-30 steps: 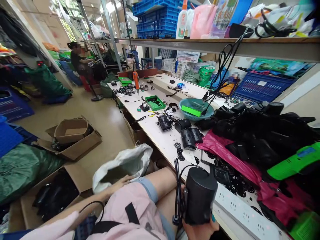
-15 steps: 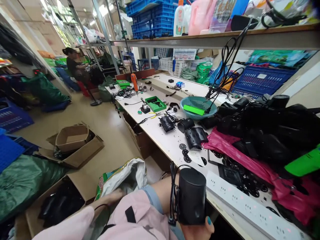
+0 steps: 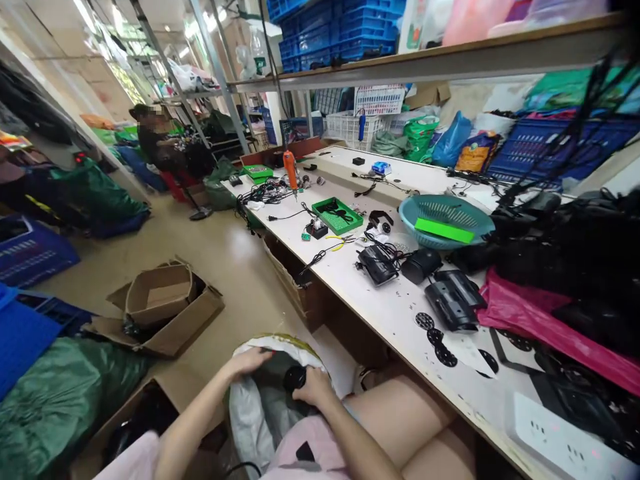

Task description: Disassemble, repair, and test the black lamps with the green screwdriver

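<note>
A white woven sack (image 3: 245, 413) stands with its mouth spread wide at my lap. My left hand (image 3: 253, 361) holds its far-left rim. In the sack's mouth, on the right side, my right hand (image 3: 316, 388) grips a black cylindrical housing (image 3: 295, 378); only its rounded end shows, and its cord is hidden. Similar black housings (image 3: 379, 265) lie on the white workbench (image 3: 350, 287) to the right, beside perforated black discs (image 3: 443, 350). What lies deeper in the sack cannot be seen.
The bench edge runs close by my right leg. On it are a teal basket (image 3: 445, 207), a green tray (image 3: 337, 215), an orange screwdriver (image 3: 290, 169), pliers (image 3: 343, 242) and a white power strip (image 3: 550, 433). Cardboard boxes (image 3: 165, 300) stand on the left floor. A person (image 3: 155, 140) sits farther back.
My right hand has carried the black housing from beside the bench edge leftward and down into the sack's mouth. My left hand has come up to the rim, and the view has turned left.
</note>
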The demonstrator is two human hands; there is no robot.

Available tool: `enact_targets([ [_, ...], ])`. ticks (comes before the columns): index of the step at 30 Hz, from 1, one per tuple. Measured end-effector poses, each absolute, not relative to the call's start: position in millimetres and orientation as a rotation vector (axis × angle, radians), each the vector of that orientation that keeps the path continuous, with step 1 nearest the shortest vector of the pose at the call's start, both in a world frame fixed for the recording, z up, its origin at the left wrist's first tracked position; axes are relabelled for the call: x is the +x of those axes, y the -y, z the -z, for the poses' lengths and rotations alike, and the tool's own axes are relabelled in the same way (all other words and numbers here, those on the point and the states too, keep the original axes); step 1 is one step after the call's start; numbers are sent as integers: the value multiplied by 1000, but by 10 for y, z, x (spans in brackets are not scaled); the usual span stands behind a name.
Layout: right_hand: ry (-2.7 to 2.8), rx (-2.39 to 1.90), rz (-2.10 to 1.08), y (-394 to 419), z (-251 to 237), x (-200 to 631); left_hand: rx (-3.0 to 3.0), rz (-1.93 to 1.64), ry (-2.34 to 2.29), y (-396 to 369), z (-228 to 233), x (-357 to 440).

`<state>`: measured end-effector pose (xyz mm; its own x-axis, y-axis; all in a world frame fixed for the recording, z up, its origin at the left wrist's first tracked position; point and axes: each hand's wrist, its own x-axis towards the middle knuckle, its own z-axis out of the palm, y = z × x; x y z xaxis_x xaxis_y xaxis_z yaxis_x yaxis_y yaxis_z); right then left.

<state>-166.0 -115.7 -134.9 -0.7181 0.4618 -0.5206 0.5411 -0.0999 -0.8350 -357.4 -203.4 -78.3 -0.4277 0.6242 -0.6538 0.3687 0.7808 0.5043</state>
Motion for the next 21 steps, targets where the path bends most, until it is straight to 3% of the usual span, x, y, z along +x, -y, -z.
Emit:
enact_targets([
  [4, -1788, 1012, 2274, 957, 1441, -1249, 999, -405, -1897, 2012, 628, -3750],
  [7, -1527, 1044, 2602, 810, 1331, -919, 1160, -491, -1984, 1461, 623, -4105],
  [14, -1082, 1295, 3037, 802, 964, -263, 1469, -499, -2140, 63, 1205, -4432],
  [17, -1196, 1279, 2909, 835, 1018, -255, 1440, -523, -2206, 28, 1424, -4405],
  [21, -1772, 1138, 2401, 983, 1331, -826, 1147, -650, -2478, 116, 1429, -4640],
])
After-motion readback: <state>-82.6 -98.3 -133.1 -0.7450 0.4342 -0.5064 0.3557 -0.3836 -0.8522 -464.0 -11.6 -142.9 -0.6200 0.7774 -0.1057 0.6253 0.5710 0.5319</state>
